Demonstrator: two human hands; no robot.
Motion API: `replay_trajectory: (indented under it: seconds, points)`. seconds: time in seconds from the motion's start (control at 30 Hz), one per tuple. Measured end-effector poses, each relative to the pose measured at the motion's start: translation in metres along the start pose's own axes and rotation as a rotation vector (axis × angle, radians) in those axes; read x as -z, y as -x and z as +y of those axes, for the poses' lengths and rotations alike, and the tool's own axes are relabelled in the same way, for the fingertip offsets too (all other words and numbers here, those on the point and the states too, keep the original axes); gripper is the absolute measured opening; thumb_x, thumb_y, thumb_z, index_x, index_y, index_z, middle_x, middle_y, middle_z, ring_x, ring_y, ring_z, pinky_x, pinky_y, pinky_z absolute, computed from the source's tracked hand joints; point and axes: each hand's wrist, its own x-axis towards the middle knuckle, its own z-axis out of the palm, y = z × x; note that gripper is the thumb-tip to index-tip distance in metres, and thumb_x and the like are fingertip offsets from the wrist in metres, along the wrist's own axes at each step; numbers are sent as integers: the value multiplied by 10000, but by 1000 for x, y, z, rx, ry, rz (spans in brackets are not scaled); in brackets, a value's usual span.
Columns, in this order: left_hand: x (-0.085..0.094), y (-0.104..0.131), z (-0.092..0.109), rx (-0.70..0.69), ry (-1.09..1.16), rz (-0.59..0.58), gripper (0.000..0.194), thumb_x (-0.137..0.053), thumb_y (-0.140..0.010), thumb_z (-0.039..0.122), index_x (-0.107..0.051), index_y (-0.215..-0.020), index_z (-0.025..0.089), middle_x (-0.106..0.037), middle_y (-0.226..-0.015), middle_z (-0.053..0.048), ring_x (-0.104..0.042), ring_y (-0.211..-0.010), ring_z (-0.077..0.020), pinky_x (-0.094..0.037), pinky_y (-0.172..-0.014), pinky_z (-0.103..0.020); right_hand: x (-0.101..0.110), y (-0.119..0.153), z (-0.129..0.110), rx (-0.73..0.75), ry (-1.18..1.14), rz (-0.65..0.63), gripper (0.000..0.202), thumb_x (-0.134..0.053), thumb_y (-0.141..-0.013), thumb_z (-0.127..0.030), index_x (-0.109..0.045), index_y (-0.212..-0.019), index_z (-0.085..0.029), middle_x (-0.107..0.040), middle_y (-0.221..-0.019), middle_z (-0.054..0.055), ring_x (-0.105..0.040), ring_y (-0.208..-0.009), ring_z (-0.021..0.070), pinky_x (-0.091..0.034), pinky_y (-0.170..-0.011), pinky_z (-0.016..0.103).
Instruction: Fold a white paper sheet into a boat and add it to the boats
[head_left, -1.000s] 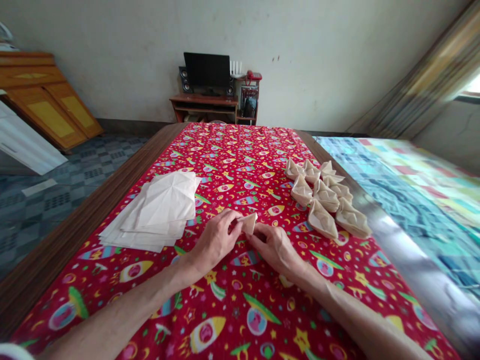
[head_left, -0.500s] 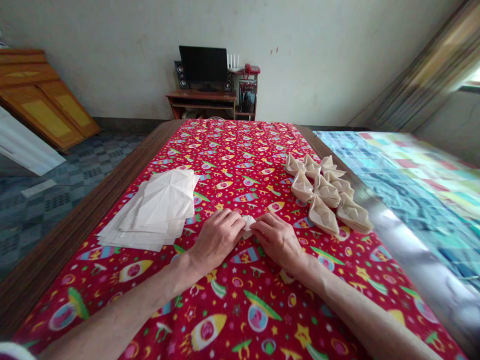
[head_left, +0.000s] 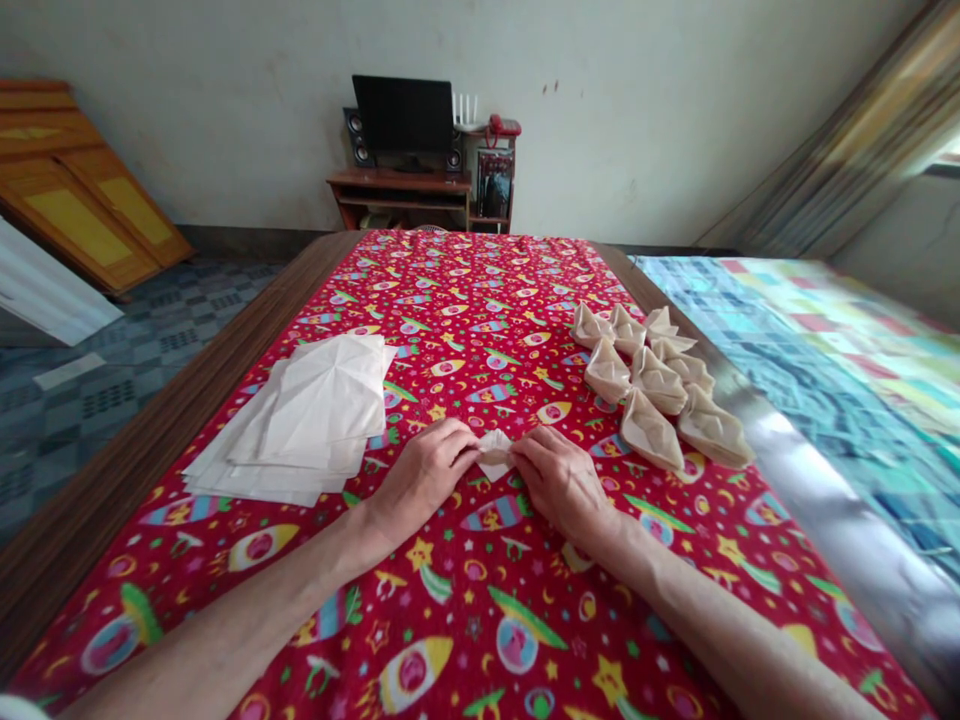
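Between my two hands, a small folded piece of white paper (head_left: 495, 455) rests low over the red patterned cloth (head_left: 480, 340). My left hand (head_left: 431, 468) pinches its left end, with the fingers pressed together. At the right end, my right hand (head_left: 561, 478) pinches the paper in the same way. On the left lies a stack of creased white sheets (head_left: 322, 410). Several folded boat-like paper shapes (head_left: 651, 440) stand grouped on the right side of the cloth.
The table's brown edge (head_left: 187, 390) runs along the left. A bed with a blue checked cover (head_left: 810, 370) adjoins the right side. At the far wall, a monitor (head_left: 405, 118) stands on a small desk. A wooden cabinet (head_left: 82, 190) is at the far left.
My hands have drawn slightly apart, my left hand moving left, and more of the folded paper shows between them. The view has shifted slightly.
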Motion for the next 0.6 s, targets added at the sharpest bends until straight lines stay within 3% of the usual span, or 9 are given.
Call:
replay_trajectory:
  seconds: [0.13,0.43,0.6]
  points:
    - [2,3,2,-9,-37,-5,28,-558,-877,168,-582,-865,160,-619,-864,-23,-592,-801,-149,-498,-745,-272,1,1,0,20,-23,11,189,-460,-921,-216,-620,-829,-176,-580,-792,44,-526,-722,143,-395,-635,230]
    - [14,2,8,-142,-121,-177,159,-458,-923,137,-608,-870,141,-609,-850,-41,-556,-844,-165,-481,-768,-299,1,4,-1,38,-79,43,168,-482,-904,-195,-627,-820,-185,-593,-814,48,-538,-752,150,-425,-666,236]
    - [11,1,3,-163,-96,-173,165,-448,-928,142,-611,-905,148,-596,-857,-41,-542,-850,-161,-474,-776,-294,2,4,0,18,-114,18,172,-484,-907,-210,-625,-811,-187,-581,-805,43,-534,-732,141,-419,-653,232]
